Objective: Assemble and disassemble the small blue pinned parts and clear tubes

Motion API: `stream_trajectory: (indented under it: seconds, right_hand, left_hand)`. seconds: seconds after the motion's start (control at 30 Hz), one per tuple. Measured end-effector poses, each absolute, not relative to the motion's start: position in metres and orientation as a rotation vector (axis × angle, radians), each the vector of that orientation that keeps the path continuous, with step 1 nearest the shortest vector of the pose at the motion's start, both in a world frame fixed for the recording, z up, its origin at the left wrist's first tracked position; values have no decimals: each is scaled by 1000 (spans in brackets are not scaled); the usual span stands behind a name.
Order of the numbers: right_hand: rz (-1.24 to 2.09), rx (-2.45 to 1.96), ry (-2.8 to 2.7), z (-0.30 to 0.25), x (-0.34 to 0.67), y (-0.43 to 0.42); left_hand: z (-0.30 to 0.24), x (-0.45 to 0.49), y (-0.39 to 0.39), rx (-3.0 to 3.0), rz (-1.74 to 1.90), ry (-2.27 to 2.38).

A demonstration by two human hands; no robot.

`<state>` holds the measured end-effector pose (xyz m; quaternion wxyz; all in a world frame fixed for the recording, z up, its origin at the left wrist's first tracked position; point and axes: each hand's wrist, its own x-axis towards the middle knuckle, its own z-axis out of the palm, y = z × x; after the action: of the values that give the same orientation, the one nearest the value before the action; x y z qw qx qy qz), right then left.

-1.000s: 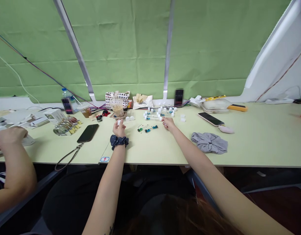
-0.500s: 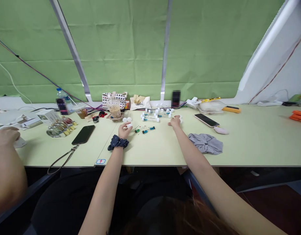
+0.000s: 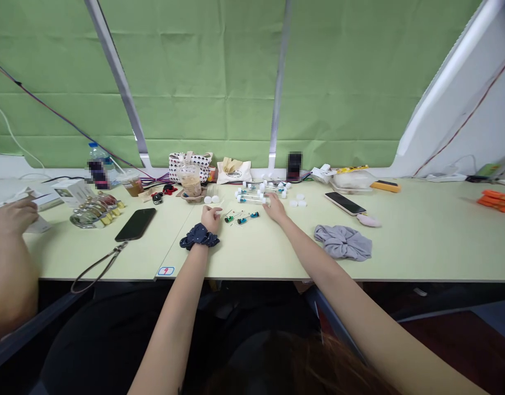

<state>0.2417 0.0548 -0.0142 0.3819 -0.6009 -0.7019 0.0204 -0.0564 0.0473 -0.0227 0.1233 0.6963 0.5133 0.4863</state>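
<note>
My left hand point(image 3: 211, 218), a dark dotted scrunchie point(image 3: 199, 236) at its wrist, rests with curled fingers beside two white caps point(image 3: 211, 199). What it holds, if anything, is hidden. Close by on its right lie a green-ended piece point(image 3: 231, 218), a blue-and-black piece point(image 3: 248, 218) and several small pins. My right hand point(image 3: 274, 207) has its fingers closed around the white-capped right end of a clear tube point(image 3: 251, 199) lying flat. Behind that tube is a pile of similar clear tubes point(image 3: 272, 190) with bluish contents. Three white caps point(image 3: 298, 202) lie right of this hand.
Phones point(image 3: 136, 225) point(image 3: 345, 203) lie on both sides. A grey cloth headband point(image 3: 343, 242) sits right of my forearm. Drink cups point(image 3: 190, 182) and bags point(image 3: 233, 171) line the back. At far left, another person's hand point(image 3: 13, 216) is near glittery items point(image 3: 96, 211).
My right hand moved left from the loose caps to the end of the front tube. The white cap between my left fingers no longer shows there.
</note>
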Motion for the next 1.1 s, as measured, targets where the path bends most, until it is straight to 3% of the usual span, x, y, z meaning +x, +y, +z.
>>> stream_trajectory:
  seconds: [0.3, 0.7, 0.93, 1.1]
  right_hand:
    - [66, -1618, -1842, -17, 233, 54]
    - [372, -1247, -1569, 11, 194, 25]
    - [958, -875, -1831, 17, 135, -4]
    - [1086, -1044, -1370, 22, 145, 5]
  left_hand:
    - [-17, -51, 43, 1990, 1279, 1267]
    - [3, -41, 17, 1816, 1423, 1207]
    - [2, -38, 18, 1562, 1372, 869]
    - [8, -40, 11, 1725, 1306, 905]
